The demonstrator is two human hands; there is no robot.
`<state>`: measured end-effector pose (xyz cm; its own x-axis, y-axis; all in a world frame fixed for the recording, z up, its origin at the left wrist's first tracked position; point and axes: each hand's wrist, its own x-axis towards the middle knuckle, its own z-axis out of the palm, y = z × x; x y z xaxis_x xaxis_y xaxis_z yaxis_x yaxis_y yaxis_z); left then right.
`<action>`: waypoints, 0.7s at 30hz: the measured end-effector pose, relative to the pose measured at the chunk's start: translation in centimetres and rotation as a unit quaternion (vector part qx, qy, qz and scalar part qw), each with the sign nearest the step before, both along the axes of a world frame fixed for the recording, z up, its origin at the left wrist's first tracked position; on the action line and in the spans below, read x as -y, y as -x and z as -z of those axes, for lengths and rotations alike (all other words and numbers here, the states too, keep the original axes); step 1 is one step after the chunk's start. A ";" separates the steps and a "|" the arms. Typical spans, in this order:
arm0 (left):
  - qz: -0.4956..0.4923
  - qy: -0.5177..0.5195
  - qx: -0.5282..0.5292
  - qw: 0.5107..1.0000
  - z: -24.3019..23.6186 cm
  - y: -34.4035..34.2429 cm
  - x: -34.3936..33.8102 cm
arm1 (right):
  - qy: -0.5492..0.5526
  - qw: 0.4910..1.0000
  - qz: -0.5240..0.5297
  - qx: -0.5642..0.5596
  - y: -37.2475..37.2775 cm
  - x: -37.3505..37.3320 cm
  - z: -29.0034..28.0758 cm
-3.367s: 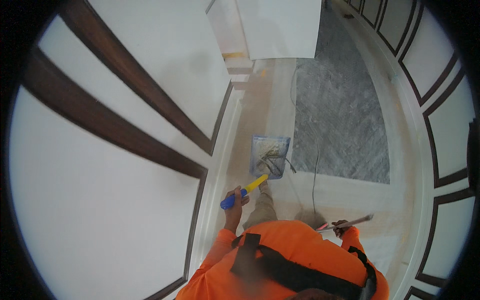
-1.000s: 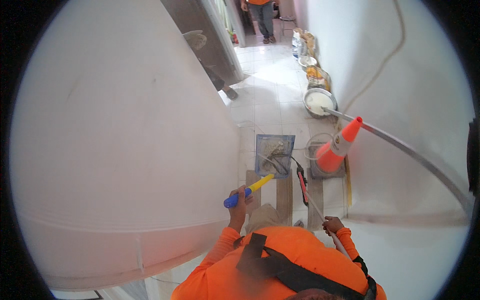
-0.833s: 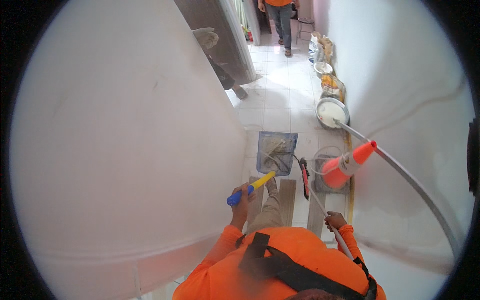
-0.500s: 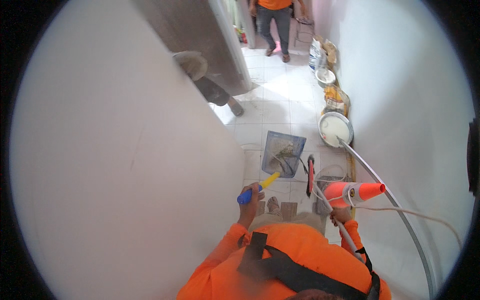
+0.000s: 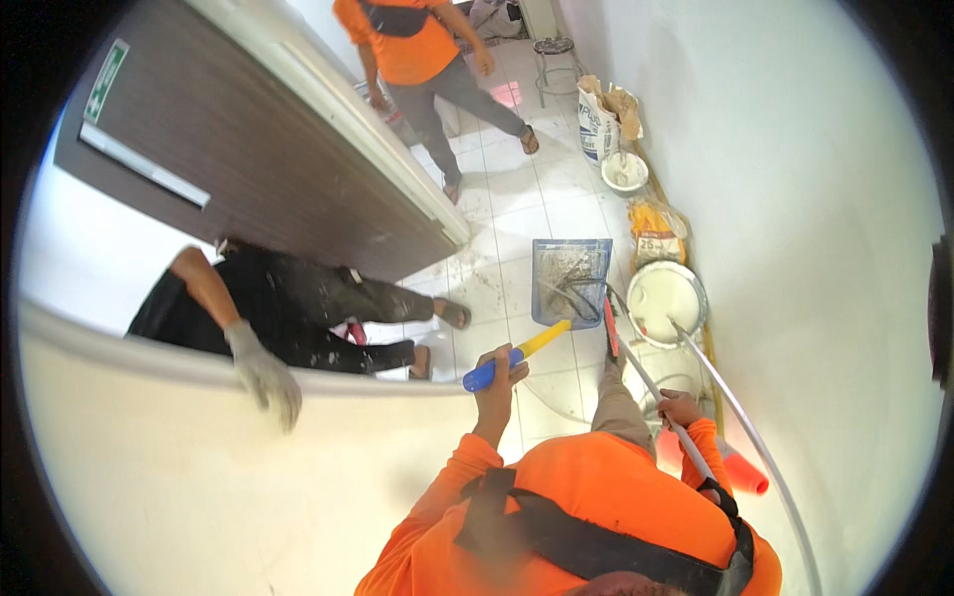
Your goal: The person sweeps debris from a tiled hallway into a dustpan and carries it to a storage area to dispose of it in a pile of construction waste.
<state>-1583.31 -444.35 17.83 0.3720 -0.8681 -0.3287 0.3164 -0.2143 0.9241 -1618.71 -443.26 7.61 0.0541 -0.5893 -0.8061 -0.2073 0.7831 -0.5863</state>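
My left hand is closed round the blue and yellow handle of a blue dustpan. Grey dirt, with some dark strips among it, lies in the pan just above the tiled floor; whether it touches is hard to tell. My right hand grips the pale pole of a broom, whose red head is beside the pan's right edge. Under my right forearm an orange traffic cone lies tipped over, partly hidden.
Along the right wall stand a large bucket of whitish liquid with a long pole in it, a yellow bag, a smaller bucket and a white sack. Beyond are a stool and two people, left and ahead, near a brown door.
I have moved forward with dustpan and broom, so the cone now sits lower, beside my arm. The doorway has come alongside, showing more of the gloved person; the person in orange looks nearer.
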 end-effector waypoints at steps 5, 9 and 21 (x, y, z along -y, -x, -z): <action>-0.008 0.047 0.027 0.998 -3.8 -1.0 13.8 | 0.009 0.997 -0.023 0.069 -1.1 13.3 -0.8; -0.032 0.048 0.006 0.998 -5.4 -0.6 23.6 | -0.067 0.997 -0.035 -0.013 -1.1 23.9 -2.5; -0.066 0.056 -0.018 0.996 -2.3 -4.7 64.5 | -0.033 0.994 -0.097 -0.025 -5.8 63.6 -1.0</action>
<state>-1578.63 -508.84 20.17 0.4759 -0.8442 -0.2468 0.3676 -0.0640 0.9278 -1612.94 -506.86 8.59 0.1212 -0.5174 -0.8471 -0.3859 0.7617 -0.5205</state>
